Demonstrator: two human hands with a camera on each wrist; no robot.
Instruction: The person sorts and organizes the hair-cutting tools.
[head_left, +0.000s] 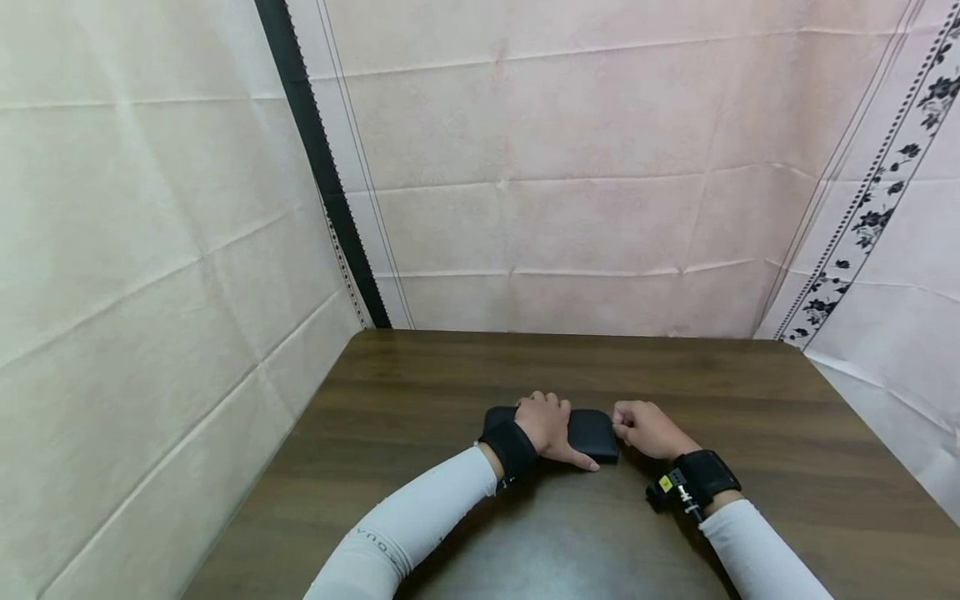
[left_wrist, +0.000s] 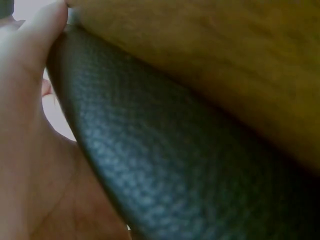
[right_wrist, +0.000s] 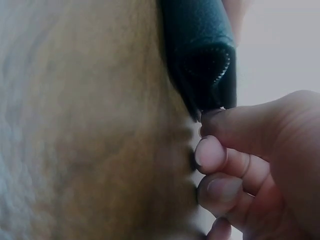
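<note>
A black zip case [head_left: 592, 435] with a grained, leather-like surface lies on the wooden table. My left hand [head_left: 547, 427] grips it from above, thumb along the near side and fingers over the far side. In the left wrist view the grained case wall [left_wrist: 150, 135] fills the middle beside that hand. At the case's right end my right hand [head_left: 651, 429] pinches with thumb and forefinger. The right wrist view shows zipper teeth [right_wrist: 223, 70] curving round this end, just above the pinching fingertips [right_wrist: 215, 125]. Whatever small tab they hold is mostly hidden.
The brown wooden table [head_left: 360, 400] extends around both hands. Pale creased cloth [head_left: 585, 217] hangs behind its far edge, and more cloth [head_left: 165, 250] hangs along the left side. Black wrist bands [head_left: 512, 450] and white sleeves [head_left: 420, 508] cover the arms.
</note>
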